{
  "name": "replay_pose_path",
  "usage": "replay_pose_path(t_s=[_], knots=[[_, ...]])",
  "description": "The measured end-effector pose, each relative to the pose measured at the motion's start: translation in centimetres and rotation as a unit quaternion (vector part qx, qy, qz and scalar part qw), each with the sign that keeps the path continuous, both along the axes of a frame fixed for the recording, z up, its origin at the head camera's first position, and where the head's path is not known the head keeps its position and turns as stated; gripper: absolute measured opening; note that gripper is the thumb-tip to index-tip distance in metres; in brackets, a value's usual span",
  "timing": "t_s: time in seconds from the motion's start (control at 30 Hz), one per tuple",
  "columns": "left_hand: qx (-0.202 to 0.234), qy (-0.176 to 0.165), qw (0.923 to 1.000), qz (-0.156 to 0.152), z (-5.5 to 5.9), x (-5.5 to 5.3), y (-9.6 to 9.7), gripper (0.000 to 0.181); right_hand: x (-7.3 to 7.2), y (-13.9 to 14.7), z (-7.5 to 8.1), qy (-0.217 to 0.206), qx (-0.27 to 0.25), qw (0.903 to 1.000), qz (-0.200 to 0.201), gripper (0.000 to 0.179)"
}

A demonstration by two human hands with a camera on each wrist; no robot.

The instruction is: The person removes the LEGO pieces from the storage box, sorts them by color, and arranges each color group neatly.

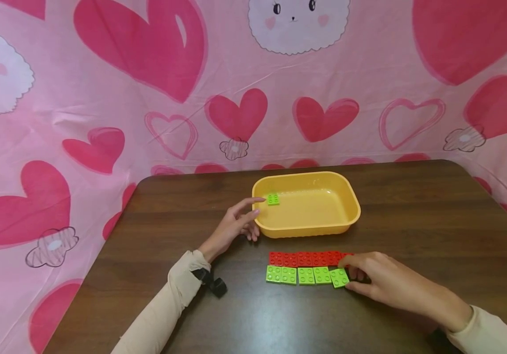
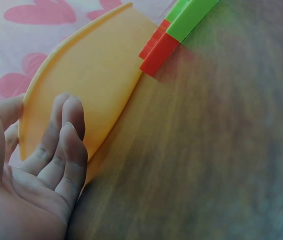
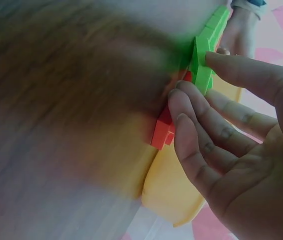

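Note:
My right hand point(image 1: 386, 278) pinches a slightly turned green toy building brick point(image 1: 339, 278) between thumb and fingers, at the right end of a row of green bricks point(image 1: 288, 276). Right behind this row lies a row of red bricks point(image 1: 305, 258); the right hand's fingers cover its right end. At the left end of a yellow tub point(image 1: 311, 231), my left hand point(image 1: 231, 227) has its index finger reaching over the rim and its thumb at the rim. Its other fingers bend loosely beside the tub's outer wall point(image 2: 81, 75). One green brick point(image 1: 273, 199) lies inside the tub near that index finger.
The brown wooden table point(image 1: 182, 201) extends to both sides of the tub and in front of the brick rows. A pink cloth point(image 1: 280, 118) with hearts hangs behind the table. A black strap point(image 1: 209, 281) is on the left wrist.

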State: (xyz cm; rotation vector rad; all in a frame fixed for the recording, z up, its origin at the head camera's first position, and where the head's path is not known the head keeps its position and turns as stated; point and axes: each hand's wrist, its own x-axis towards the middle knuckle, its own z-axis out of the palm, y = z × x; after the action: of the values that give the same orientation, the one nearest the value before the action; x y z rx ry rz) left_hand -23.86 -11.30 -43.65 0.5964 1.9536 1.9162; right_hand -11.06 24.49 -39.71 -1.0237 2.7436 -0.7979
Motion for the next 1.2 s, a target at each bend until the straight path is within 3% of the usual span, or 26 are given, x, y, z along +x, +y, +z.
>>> replay_pose_path(t_s=[0.5, 0.7, 1.2], knots=[[-0.002, -0.002, 1.0000, 0.001, 0.3, -0.1, 0.0, 0.046, -0.1, -0.6, 1.4, 0.027, 0.004, 0.9995, -0.012, 0.028], [-0.003, -0.006, 1.0000, 0.002, 0.3, -0.1, 0.0, 0.044, -0.4, -0.9, 2.6, 0.068, -0.013, 0.9975, -0.009, 0.022], [0.001, -0.015, 0.9999, 0.002, 0.5, 0.0, -0.1, 0.040, -3.9, -0.8, 6.6, 0.119, -0.053, 0.9908, -0.037, 0.023]])
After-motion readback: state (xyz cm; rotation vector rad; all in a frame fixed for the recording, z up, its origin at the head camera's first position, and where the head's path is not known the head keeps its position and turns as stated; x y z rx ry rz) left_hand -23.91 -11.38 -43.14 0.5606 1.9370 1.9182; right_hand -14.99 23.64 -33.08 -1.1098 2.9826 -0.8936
